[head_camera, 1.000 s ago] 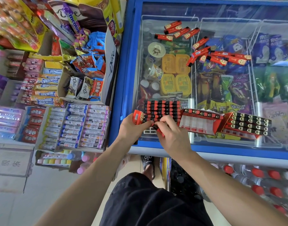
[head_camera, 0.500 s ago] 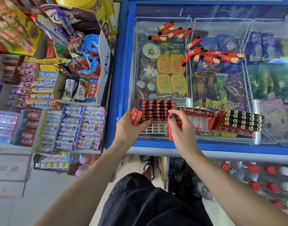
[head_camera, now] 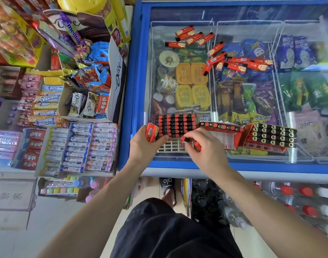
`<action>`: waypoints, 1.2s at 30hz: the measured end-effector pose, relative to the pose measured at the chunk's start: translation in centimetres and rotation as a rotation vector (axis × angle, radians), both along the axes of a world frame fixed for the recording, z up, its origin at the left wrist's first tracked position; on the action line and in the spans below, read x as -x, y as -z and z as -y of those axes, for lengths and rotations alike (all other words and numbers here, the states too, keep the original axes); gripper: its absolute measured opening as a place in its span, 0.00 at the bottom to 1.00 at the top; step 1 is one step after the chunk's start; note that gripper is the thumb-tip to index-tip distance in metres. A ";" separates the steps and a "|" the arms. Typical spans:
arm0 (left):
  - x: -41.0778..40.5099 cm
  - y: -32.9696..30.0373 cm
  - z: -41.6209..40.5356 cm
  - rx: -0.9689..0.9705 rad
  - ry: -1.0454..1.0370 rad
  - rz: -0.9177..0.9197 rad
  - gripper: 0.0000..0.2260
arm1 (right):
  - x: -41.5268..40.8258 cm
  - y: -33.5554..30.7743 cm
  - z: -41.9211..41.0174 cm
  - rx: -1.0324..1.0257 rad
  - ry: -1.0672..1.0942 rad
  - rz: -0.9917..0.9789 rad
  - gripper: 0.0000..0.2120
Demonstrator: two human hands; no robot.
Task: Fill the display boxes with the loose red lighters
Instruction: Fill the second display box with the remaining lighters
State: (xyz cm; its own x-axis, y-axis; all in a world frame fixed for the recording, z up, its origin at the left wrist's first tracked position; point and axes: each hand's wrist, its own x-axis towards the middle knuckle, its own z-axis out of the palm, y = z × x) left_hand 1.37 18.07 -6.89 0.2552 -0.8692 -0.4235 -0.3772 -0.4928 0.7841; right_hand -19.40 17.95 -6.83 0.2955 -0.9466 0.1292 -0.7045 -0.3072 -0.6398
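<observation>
A freezer (head_camera: pixel 137 90) fills the upper right of the frame. On its lid, near the front edge, three display boxes (head_camera: pixel 175 125) sit in a row. Loose lighters (head_camera: pixel 224 58) lie scattered behind them. Candy shelves (head_camera: pixel 66 142) stand left of the freezer.

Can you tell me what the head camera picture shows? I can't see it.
Over a shop freezer lid, the right hand pinches a red lighter above a half-filled display box; the left hand holds more lighters.
</observation>
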 end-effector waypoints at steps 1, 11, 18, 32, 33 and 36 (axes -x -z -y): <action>0.0 0.1 0.0 0.000 0.000 0.004 0.14 | -0.2 0.2 -0.1 0.034 -0.037 -0.042 0.07; 0.0 0.2 -0.2 0.000 -0.003 0.025 0.14 | -1.5 2.1 -0.5 0.106 -0.032 -0.161 0.09; -0.1 0.3 -0.2 -0.013 -0.011 0.022 0.15 | -1.4 2.2 -0.6 -0.035 0.019 -0.114 0.05; 0.0 0.0 -0.1 -0.021 -0.014 0.013 0.15 | -2.3 2.4 -0.3 -0.033 -0.017 -0.121 0.08; 0.0 -0.1 -0.1 -0.021 -0.016 0.013 0.15 | -2.4 2.4 -0.4 -0.023 -0.033 -0.143 0.08; 0.1 -0.2 -0.1 -0.021 -0.017 0.022 0.15 | -2.5 2.5 -0.5 -0.024 -0.044 -0.183 0.10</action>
